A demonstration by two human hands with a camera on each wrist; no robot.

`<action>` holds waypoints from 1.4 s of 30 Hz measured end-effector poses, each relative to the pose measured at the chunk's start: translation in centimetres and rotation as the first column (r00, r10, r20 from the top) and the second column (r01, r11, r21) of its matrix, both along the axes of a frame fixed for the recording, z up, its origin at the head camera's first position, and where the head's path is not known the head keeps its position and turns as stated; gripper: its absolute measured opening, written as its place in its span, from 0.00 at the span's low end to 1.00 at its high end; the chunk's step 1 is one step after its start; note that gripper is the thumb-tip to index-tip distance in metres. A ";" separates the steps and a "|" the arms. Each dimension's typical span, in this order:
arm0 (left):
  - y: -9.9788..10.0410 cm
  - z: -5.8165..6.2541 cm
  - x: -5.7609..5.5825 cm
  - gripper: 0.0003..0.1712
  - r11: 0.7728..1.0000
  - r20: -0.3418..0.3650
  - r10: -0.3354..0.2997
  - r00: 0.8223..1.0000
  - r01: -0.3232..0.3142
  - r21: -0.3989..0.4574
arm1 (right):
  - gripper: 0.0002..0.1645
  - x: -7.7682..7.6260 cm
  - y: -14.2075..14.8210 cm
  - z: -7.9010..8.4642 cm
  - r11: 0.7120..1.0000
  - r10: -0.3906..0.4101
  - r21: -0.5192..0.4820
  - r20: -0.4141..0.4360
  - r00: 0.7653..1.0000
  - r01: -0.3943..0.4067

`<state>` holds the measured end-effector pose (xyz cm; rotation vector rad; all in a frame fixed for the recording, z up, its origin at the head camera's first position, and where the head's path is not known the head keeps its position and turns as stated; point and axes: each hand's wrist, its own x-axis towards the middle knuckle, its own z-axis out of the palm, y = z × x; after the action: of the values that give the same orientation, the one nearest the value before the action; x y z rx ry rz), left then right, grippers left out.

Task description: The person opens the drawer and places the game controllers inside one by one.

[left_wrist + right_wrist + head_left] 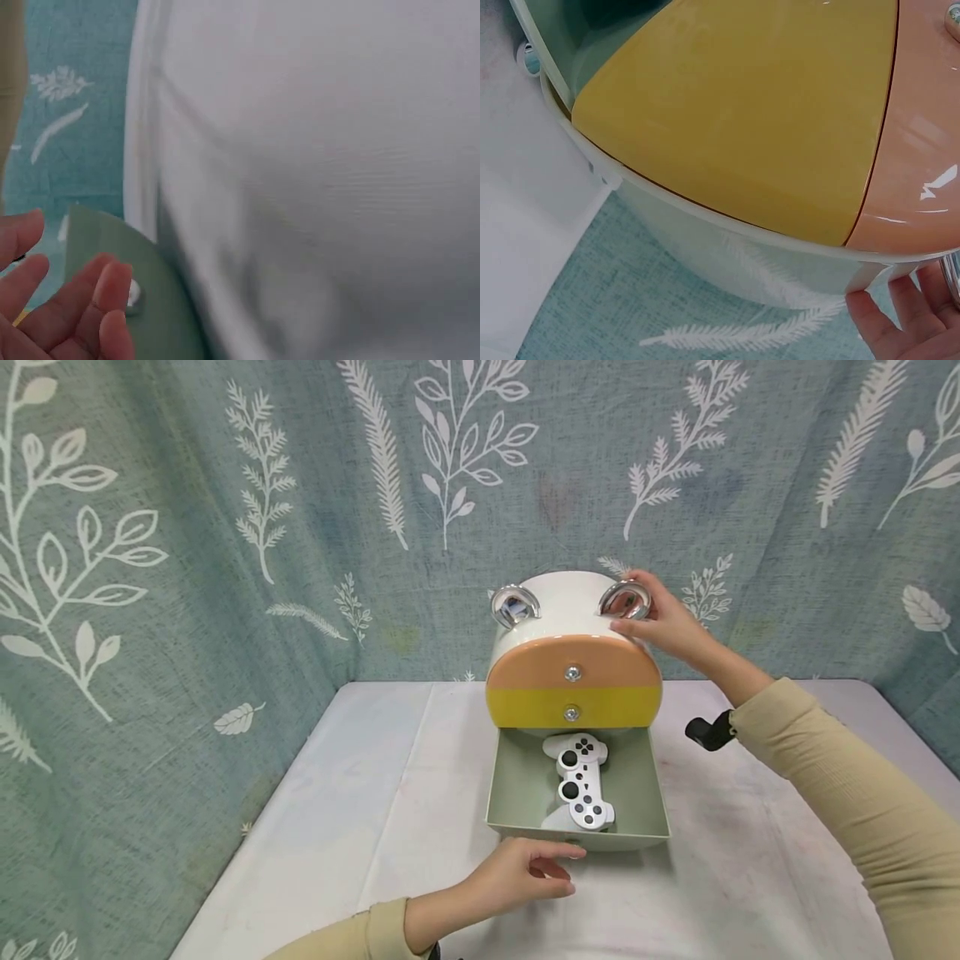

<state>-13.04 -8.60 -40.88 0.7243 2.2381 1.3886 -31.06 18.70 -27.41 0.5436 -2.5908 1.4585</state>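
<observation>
A small rounded drawer cabinet (573, 602) with a white shell and two shiny ring-shaped ears stands on the table. Its orange drawer (525, 664) and yellow drawer (517, 706) are closed; the green bottom drawer (517, 777) is pulled out. Inside it lies a white game controller (587, 781). My right hand (663, 618) holds the cabinet at its right ear (626, 600), thumb in front; in the right wrist view, fingertips (866, 307) rest against the shell. My left hand (517, 877) is at the green drawer's front, index finger by the knob (133, 294), thumb apart.
A white cloth covers the table (397, 777). Behind and to the left hangs a blue-green curtain (315, 527) with white leaf patterns, close to the cabinet's back. A black strap piece (708, 732) sticks out at the right sleeve.
</observation>
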 end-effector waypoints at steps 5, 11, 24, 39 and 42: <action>0.2 -1.3 -0.2 0.24 0.999 -0.085 0.038 0.996 -0.040 -0.016 | 0.41 0.0 0.1 0.0 1.000 -0.005 0.010 -0.002 1.000 0.005; 0.4 -2.5 -0.4 0.24 0.995 -0.104 0.096 0.990 -0.094 0.022 | 0.41 0.1 0.1 0.0 1.000 0.003 -0.001 0.001 1.000 -0.003; 1.6 -4.2 -1.4 0.19 0.991 -0.054 0.127 0.990 -0.125 0.039 | 0.42 -0.2 0.1 -0.1 0.999 0.027 -0.030 0.027 0.999 -0.026; 2.1 -4.2 -1.8 0.12 0.977 -0.037 0.184 0.982 -0.178 0.117 | 0.42 -0.1 0.2 -0.1 1.000 0.018 -0.024 0.024 1.000 -0.018; 2.2 -4.0 -1.9 0.12 0.975 -0.032 0.187 0.982 -0.181 0.132 | 0.43 -0.1 0.2 -0.1 1.000 0.015 -0.019 0.023 1.000 -0.015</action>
<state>-14.89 -6.42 -44.84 0.6057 2.3163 1.6321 -31.12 18.87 -27.49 0.5480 -2.5930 1.5010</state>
